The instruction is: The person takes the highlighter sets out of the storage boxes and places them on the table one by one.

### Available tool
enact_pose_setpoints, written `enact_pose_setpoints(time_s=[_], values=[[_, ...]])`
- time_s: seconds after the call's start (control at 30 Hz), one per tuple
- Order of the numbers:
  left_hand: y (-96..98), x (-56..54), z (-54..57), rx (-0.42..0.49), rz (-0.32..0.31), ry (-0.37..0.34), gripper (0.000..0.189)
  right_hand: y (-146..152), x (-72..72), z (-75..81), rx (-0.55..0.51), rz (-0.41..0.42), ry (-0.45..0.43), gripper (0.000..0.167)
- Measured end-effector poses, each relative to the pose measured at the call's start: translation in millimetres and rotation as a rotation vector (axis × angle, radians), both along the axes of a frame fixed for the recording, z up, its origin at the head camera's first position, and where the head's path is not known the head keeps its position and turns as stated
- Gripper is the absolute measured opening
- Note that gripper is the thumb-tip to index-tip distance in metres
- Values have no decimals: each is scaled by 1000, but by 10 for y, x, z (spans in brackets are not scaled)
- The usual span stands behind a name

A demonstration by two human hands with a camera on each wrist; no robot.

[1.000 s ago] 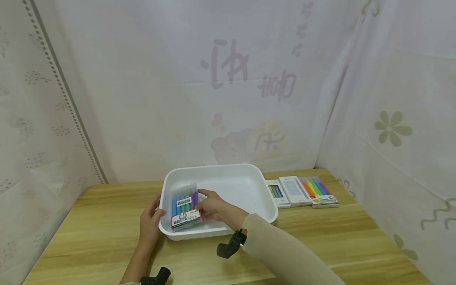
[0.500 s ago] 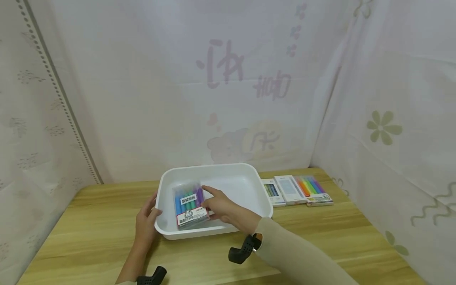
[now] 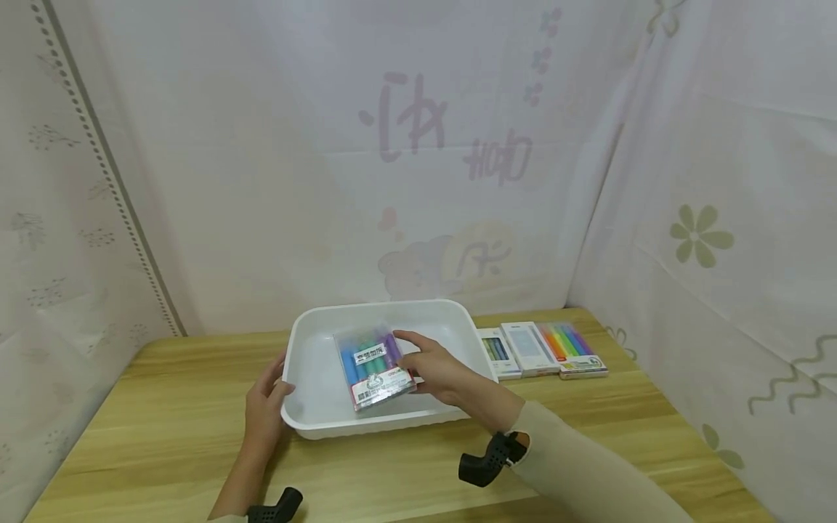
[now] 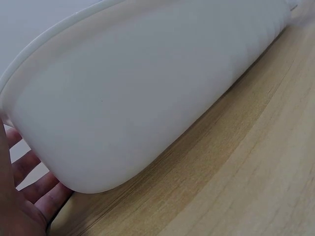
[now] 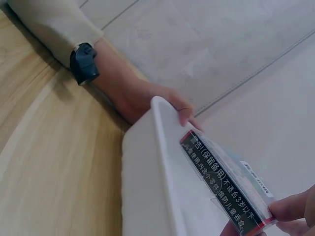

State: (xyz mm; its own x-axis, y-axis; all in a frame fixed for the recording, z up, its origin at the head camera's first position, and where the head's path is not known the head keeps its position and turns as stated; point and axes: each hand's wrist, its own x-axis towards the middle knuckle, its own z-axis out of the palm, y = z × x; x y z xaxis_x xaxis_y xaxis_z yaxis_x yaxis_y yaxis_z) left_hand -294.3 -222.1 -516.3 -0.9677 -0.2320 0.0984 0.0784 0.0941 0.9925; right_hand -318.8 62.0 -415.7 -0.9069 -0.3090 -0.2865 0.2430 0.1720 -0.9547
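Observation:
My right hand (image 3: 439, 369) grips a clear pack of highlighters (image 3: 374, 363) by its right side, thumb on top. The pack shows blue, green and purple pens and a white label; it is tilted over the inside of a white plastic tray (image 3: 314, 418). In the right wrist view the black printed end of the pack (image 5: 216, 179) faces the camera, with the thumb and fingers at its near corner. My left hand (image 3: 263, 407) holds the tray's left rim, thumb over the edge. In the left wrist view, its fingers (image 4: 42, 187) lie along the outer wall.
To the right of the tray, a row of flat packs lies on the wooden table (image 3: 163, 407): a white box with a window (image 3: 500, 354), a white and pale blue box (image 3: 531, 350) and a pack of rainbow-coloured pens (image 3: 574, 349). Patterned curtains (image 3: 294, 181) hang behind and at both sides.
My right hand has lifted the pack of highlighters from the tray's left end and moved it right, tilting it. The left hand stays on the rim. The head view has shifted slightly.

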Motion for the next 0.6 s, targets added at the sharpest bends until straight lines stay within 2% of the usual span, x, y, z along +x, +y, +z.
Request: enact_pose_setpoints(time_s=[0.23,0.6], values=[[-6,-1,-1,0,-1,2,62,366,-8,115,-9,-33,8,57],[-7,-12,-10,23,-10,2,62,1038,50,179,-41,-90,8,58]])
